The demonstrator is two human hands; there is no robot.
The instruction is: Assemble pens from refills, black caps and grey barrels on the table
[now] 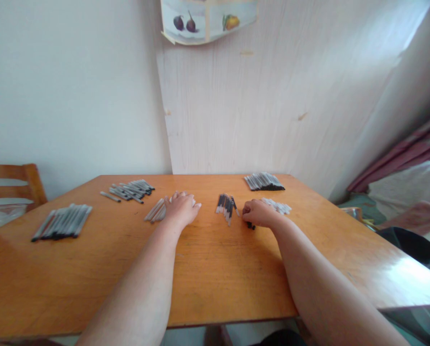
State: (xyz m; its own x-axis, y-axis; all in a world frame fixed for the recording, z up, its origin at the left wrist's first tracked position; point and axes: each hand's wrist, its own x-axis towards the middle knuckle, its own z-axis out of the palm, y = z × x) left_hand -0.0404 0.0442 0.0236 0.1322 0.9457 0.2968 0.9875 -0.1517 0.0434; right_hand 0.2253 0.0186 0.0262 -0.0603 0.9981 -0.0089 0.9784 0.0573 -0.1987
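Observation:
My left hand (181, 207) lies palm down with its fingers stretched out, over the right end of a row of pale pen barrels (153, 211). It covers part of that row. Just across from it, dark-and-white pen refills (225, 205) form a small bunch between the two hands. My right hand (260, 212) is curled, thumb and fingers together, above some small black pieces (251, 225); what the fingertips hold is hidden. Small white pieces (281, 207) are heaped right behind and beside that hand.
Pens with black ends lie in a left pile (61, 222), a loose far-left pile (133, 190) and a far-right pile (263, 181) on the wooden table (215, 274). A chair (34, 185) stands left; a black bin (409, 245) is beyond the right edge. A wall closes the far side.

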